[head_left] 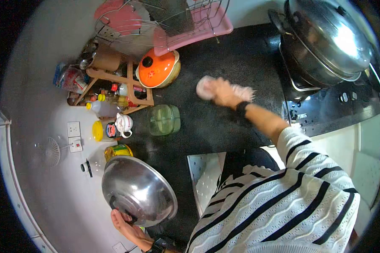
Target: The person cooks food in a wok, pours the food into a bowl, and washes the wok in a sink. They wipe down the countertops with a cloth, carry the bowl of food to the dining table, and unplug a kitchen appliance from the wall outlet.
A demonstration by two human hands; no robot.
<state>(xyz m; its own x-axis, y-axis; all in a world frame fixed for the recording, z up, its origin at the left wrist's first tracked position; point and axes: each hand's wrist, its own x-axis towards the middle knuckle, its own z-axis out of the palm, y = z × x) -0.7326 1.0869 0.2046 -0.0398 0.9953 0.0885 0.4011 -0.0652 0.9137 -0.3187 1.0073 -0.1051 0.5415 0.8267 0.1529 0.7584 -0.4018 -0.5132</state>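
Cloth [244,92] bunches beneath a person's right hand [224,92] on a black countertop [228,55], between an orange-lidded pot [160,69] and a stove [339,101] bearing a large metal steamer [325,42]. The fingers are partly closed over the fabric, though blur hides how firmly they hold it. At the other side, the left hand [128,230] curls its fingers around the black handle of a domed metal lid [135,187], tilted near the wall.

A wide sweep of the right arm could bump the orange-lidded pot or the green divided container [164,120], and a reach toward the stove might bring skin against metal that may be hot. Should the left hand's hold loosen, the lid could slip and knock the yellow-labelled bottle [119,151] by its rim.

Pale and faintly pink, the fabric looks soft and crumpled, rounded at one end, with a ragged, fringe-like edge blurred at the other.
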